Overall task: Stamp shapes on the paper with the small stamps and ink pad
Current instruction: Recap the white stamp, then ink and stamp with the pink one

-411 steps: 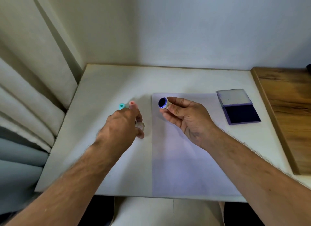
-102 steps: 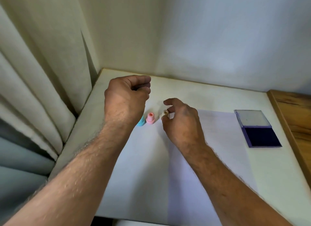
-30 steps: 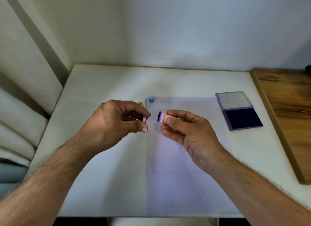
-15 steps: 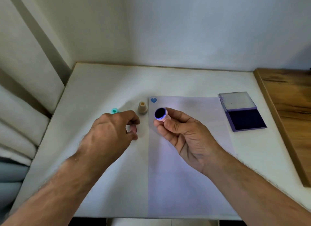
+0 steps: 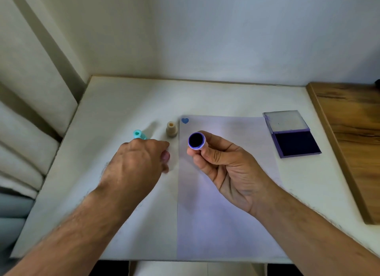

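blue heart print (image 5: pixel 185 120) on paper (image 5: pixel 216 214)

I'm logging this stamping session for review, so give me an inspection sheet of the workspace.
Surface: white tabletop, wooden board at right.
Job's things: white paper sheet bearing one blue heart print; open purple ink pad; beige stamp upright; teal stamp; inked round stamp.
Clutter: nothing seen.
Grippers: right hand holds the round stamp face-up; left hand reaches by the teal stamp.
Cables: nothing seen.
Surroundings: cream curtain, pale wall.
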